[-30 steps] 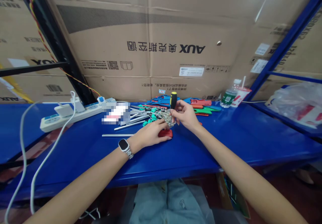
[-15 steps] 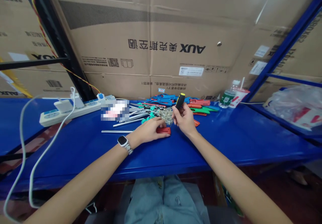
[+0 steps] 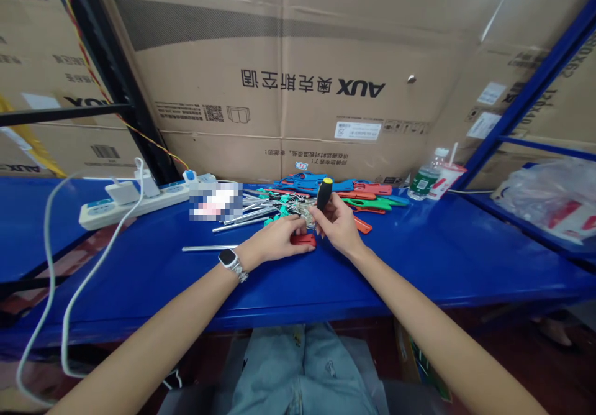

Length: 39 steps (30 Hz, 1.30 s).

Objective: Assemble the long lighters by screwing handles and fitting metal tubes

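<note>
My left hand [image 3: 280, 239] is closed on a red plastic handle [image 3: 305, 240] lying low over the blue table. A silver metal rod [image 3: 200, 249] sticks out to the left behind my wrist; whether it joins the handle is hidden. My right hand [image 3: 339, 223] grips a black and yellow screwdriver [image 3: 325, 194], held upright with its yellow end on top. Its lower end comes down beside the red handle, and I cannot make out its tip. Just behind my hands lies a heap of metal rods [image 3: 251, 211] with teal parts [image 3: 282, 200] and small clear pieces.
Blue, red and green plastic handles [image 3: 372, 204] are piled at the back against a cardboard sheet [image 3: 261, 42]. A white power strip [image 3: 97, 215] with cables lies left. A water bottle [image 3: 421, 179] and a red-white cup [image 3: 447, 180] stand back right.
My right hand has shifted slightly left and down with the screwdriver, now closer to the red handle. My left hand keeps its hold. The whole view has shifted slightly.
</note>
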Each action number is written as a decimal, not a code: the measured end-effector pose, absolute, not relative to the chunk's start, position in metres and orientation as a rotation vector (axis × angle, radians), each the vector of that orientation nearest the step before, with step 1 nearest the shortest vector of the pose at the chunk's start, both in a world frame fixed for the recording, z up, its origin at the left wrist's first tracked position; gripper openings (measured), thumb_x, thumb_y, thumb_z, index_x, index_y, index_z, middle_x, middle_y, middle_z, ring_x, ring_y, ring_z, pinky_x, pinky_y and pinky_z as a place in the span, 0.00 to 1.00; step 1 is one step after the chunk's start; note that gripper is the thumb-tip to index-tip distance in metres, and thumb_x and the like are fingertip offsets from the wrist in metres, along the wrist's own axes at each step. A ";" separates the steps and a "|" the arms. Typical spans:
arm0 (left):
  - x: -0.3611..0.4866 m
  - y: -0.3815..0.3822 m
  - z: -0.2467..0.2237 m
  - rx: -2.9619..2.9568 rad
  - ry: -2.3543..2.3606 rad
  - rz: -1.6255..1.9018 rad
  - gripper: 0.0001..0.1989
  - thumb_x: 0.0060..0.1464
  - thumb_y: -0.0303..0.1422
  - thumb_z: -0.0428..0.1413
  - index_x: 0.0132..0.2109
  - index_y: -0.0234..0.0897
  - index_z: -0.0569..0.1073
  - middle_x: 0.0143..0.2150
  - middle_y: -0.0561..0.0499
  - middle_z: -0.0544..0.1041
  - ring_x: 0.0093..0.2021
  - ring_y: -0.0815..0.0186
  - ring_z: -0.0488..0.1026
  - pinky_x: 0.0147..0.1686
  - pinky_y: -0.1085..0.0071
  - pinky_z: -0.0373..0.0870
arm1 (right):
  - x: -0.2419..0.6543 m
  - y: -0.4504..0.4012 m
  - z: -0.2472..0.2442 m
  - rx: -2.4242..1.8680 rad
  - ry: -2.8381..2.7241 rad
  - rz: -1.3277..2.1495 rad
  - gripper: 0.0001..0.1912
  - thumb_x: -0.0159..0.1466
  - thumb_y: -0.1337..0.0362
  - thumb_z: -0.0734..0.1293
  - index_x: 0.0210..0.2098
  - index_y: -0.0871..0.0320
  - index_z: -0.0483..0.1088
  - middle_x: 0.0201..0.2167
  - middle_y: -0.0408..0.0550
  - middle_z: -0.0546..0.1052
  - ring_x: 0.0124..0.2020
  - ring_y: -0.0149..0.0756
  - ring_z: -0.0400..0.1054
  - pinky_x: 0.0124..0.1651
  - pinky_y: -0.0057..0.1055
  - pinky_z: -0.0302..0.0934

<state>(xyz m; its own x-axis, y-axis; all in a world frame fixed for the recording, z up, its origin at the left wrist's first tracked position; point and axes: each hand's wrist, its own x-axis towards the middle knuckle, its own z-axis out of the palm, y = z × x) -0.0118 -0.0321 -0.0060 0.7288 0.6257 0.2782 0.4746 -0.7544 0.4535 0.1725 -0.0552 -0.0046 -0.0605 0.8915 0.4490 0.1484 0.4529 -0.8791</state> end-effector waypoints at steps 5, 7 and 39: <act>-0.013 -0.032 -0.004 2.551 0.853 0.582 0.16 0.58 0.47 0.58 0.34 0.38 0.69 0.32 0.51 0.73 0.30 0.64 0.68 0.31 0.67 0.63 | 0.172 -0.054 -0.004 -0.974 -1.507 0.823 0.23 0.57 0.45 0.74 0.38 0.50 0.62 0.27 0.41 0.74 0.21 0.35 0.68 0.23 0.33 0.63; -0.014 -0.032 -0.004 2.546 0.857 0.567 0.16 0.58 0.47 0.58 0.35 0.38 0.70 0.34 0.50 0.73 0.32 0.63 0.70 0.32 0.67 0.65 | 0.170 -0.053 -0.003 -0.980 -1.464 0.855 0.26 0.53 0.44 0.76 0.35 0.50 0.59 0.24 0.39 0.72 0.19 0.35 0.67 0.21 0.34 0.63; -0.018 -0.028 0.015 2.290 0.834 1.075 0.21 0.58 0.48 0.59 0.50 0.37 0.73 0.49 0.42 0.77 0.48 0.56 0.75 0.48 0.59 0.72 | 0.177 -0.045 0.004 -0.881 -1.697 1.009 0.25 0.62 0.41 0.67 0.38 0.59 0.73 0.27 0.46 0.76 0.22 0.31 0.68 0.18 0.26 0.59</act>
